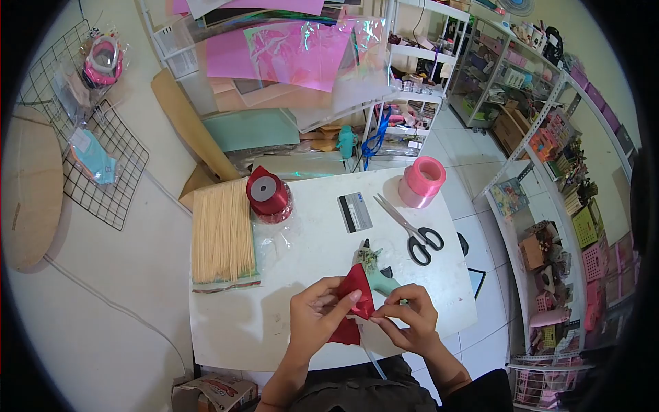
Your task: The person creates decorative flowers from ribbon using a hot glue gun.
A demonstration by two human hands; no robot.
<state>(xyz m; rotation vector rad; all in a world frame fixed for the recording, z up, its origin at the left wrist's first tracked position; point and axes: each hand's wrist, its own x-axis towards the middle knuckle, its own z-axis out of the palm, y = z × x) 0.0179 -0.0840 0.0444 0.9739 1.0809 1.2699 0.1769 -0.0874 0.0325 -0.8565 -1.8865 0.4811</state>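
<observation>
Near the front edge of the white table, my left hand (321, 310) pinches a folded piece of red ribbon (357, 290) between thumb and fingers. My right hand (408, 317) is closed at the ribbon's lower right corner, its thumb and fingertip pressed together there. More red ribbon (345, 334) lies below, partly hidden by my left hand. Just beyond my hands is a mint-green tool (382, 282), partly covered by the ribbon and my right hand, with a messy tip (368, 257).
Black-handled scissors (416, 232), a grey card (355, 212) and pink ribbon rolls (422, 182) lie on the table (309, 240). Red ribbon rolls (268, 195) stand beside a bundle of thin wooden sticks (223, 233) at left. Loaded shelves (542, 185) line the right side.
</observation>
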